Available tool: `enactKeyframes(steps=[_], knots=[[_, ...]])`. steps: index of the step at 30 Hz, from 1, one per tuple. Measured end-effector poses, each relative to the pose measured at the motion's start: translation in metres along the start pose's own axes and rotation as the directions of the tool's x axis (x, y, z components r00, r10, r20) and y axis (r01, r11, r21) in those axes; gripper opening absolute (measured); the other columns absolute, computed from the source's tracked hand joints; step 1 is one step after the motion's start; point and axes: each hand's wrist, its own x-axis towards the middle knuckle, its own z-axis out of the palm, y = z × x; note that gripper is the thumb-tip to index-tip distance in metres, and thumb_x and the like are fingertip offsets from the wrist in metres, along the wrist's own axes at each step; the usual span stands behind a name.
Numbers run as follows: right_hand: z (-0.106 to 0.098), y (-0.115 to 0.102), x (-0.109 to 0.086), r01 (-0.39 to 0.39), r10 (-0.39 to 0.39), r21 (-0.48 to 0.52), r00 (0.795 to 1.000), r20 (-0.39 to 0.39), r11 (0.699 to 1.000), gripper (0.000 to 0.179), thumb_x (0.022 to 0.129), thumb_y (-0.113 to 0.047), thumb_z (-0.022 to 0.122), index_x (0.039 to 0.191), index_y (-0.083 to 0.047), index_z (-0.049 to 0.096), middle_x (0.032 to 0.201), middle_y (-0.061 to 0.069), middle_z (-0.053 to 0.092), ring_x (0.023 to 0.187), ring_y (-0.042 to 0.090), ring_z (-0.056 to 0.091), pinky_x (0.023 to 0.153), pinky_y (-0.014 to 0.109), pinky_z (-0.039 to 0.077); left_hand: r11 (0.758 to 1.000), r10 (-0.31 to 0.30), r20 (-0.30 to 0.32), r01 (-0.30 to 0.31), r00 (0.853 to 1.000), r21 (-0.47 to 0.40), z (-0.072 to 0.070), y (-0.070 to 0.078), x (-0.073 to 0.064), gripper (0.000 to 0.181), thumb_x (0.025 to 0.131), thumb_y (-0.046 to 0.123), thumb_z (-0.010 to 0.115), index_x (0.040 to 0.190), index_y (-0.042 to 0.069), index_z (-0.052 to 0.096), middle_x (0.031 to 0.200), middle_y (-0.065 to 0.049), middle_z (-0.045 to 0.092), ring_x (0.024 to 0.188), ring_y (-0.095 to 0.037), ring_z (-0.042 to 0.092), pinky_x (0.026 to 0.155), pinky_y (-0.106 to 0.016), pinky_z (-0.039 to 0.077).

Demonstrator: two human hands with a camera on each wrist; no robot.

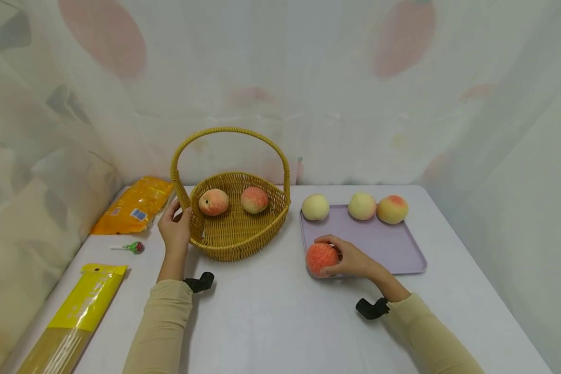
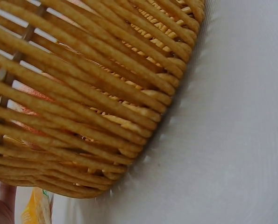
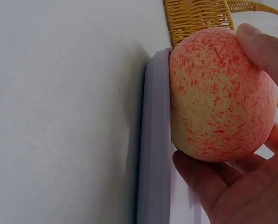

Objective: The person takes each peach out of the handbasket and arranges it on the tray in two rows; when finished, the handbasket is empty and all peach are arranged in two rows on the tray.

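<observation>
My right hand (image 1: 352,258) grips a red peach (image 1: 321,259) at the near left corner of a lilac tray (image 1: 369,239). In the right wrist view the thumb and fingers lie around the peach (image 3: 220,98), close against the tray's rim (image 3: 155,121). My left hand (image 1: 175,228) holds the left side of a wicker basket (image 1: 234,241) near the foot of its handle. Two reddish peaches, one on the left (image 1: 213,202) and one on the right (image 1: 254,200), lie in the basket. In the left wrist view the basket's woven wall (image 2: 92,88) hides most of that hand.
Along the tray's far side sit a pale peach (image 1: 315,207), another pale one (image 1: 362,206) and a yellow-red peach (image 1: 392,209). Left of the basket lie an orange packet (image 1: 135,205), a lollipop (image 1: 135,247) and a yellow-topped noodle packet (image 1: 77,317). Curtains (image 1: 280,93) surround the table.
</observation>
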Motion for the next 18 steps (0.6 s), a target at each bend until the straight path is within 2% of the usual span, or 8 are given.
enactKeyframes(steps=[10, 18], knots=[[0.0015, -0.0015, 0.0006, -0.022, 0.022, 0.009, 1.000, 0.021, 1.000, 0.077, 0.073, -0.022, 0.079, 0.137, -0.008, 0.039, 0.134, 0.010, 0.045, 0.116, 0.027, 0.045, 0.091, 0.044, 0.042, 1.000, -0.008, 0.001, 0.008, 1.000, -0.001, -0.0002, -0.0001, -0.0003, 0.037, 0.090, 0.019, 0.059, 0.127, 0.019, 0.057, 0.129, -0.002, 0.053, 0.107, -0.022, 0.054, 0.089, -0.034, 0.047], [0.0004, -0.0038, 0.0006, -0.026, 0.026, -0.007, 1.000, 0.004, 1.000, 0.075, 0.075, -0.021, 0.077, 0.137, -0.008, 0.038, 0.134, 0.010, 0.045, 0.114, 0.027, 0.046, 0.090, 0.043, 0.044, 1.000, -0.010, 0.005, 0.010, 1.000, -0.011, 0.0001, 0.0009, -0.0003, 0.037, 0.090, 0.019, 0.059, 0.127, 0.020, 0.058, 0.128, -0.002, 0.053, 0.107, -0.021, 0.053, 0.089, -0.033, 0.047]])
